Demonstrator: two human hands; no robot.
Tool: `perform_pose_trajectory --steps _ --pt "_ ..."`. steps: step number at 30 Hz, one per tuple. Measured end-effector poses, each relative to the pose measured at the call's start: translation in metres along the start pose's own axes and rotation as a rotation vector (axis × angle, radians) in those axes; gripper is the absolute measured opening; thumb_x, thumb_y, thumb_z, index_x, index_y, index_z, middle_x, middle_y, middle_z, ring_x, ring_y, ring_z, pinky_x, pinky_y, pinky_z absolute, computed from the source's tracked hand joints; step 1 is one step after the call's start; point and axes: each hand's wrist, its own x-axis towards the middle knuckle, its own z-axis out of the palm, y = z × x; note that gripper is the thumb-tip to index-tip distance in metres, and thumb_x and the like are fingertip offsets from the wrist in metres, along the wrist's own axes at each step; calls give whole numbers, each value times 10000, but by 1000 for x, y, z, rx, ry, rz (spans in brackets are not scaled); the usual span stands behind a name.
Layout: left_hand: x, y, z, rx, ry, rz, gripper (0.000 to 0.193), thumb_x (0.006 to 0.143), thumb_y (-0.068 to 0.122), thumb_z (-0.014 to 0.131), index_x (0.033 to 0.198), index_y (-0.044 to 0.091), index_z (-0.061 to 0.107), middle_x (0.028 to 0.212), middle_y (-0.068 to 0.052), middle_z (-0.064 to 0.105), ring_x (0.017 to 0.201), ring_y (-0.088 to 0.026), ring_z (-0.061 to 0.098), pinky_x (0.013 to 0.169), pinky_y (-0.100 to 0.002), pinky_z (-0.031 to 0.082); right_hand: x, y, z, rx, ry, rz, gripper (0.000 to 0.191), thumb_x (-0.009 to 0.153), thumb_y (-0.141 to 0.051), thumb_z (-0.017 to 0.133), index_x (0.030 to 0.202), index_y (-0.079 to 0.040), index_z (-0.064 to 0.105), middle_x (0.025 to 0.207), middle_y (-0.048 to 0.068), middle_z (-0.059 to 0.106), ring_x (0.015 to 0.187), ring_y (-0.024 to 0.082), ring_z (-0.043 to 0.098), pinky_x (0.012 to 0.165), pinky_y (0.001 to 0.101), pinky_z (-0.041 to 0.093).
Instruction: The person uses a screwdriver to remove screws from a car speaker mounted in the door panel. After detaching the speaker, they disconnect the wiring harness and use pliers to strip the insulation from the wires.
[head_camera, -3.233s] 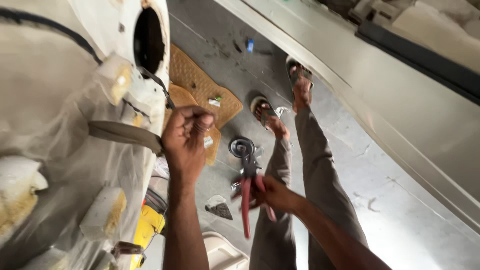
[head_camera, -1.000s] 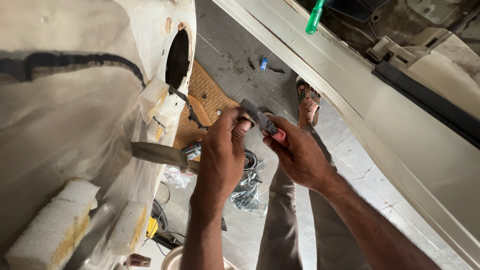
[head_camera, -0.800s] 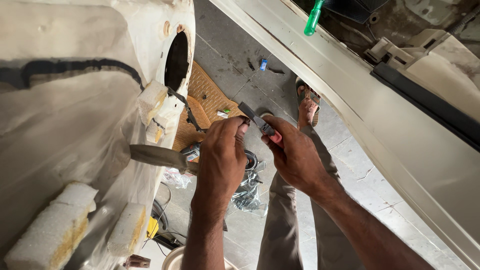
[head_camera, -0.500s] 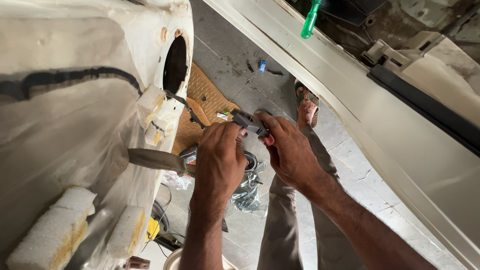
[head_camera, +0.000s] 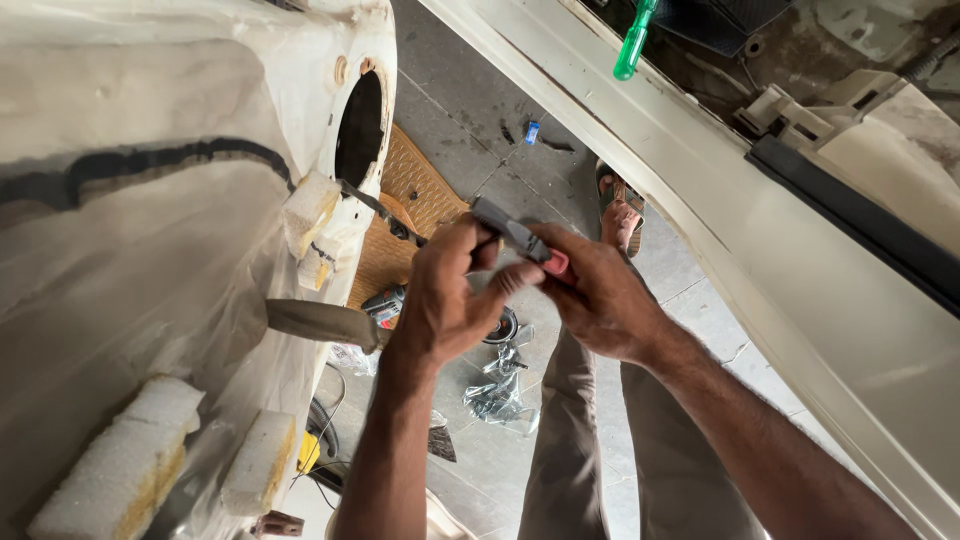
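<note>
Holding a small grey connector block (head_camera: 510, 232) with a red tab between both hands, above the concrete floor (head_camera: 470, 150): left hand (head_camera: 445, 300) pinches its near end, right hand (head_camera: 598, 300) clamps the red end. Judged light, rigid, brittle plastic; best gripped by the flat sides.

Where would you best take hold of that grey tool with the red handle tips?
By the red-tipped handle end, from the right, as the right hand does. The grey tool slants up-left, so the left hand pinches its other, grey end.
</note>
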Motion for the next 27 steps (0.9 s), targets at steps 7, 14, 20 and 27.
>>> perform_pose_trajectory --steps 7,14,20,27 --pt "-16 -26 15 -239 253 -40 381 1003 147 773 804 75 456 647 50 366 594 -41 375 523 -263 407 8 8 22 87 -11 240 294 1010 -127 603 1291 -59 545 916 95 694 819 189 693 730 351 581" --pt "-27 -33 27 -285 330 -109 470 969 54 793 719 119 401 582 65 396 556 -12 497 464 -233 460 6 19 33 297 27 213 216 1057 -180 546 1231 -53 569 982 50 659 927 139 671 847 332 624" --pt "-20 -43 34 -630 458 -213 479 1028 481 662 843 127 398 744 40 374 642 -59 324 546 -217 278 2 10 27 494 264 277 344 1006 -238 568 1310 -78 557 1046 71 741 845 130 684 730 316 615" --pt "-23 -29 22 -641 324 -272 746 969 870 256 935 131 351 847 26 318 749 -85 271 678 -241 275 7 -15 45 562 387 192 484 887 -178 794 1281 -27 557 1076 103 771 1027 131 747 867 290 642"
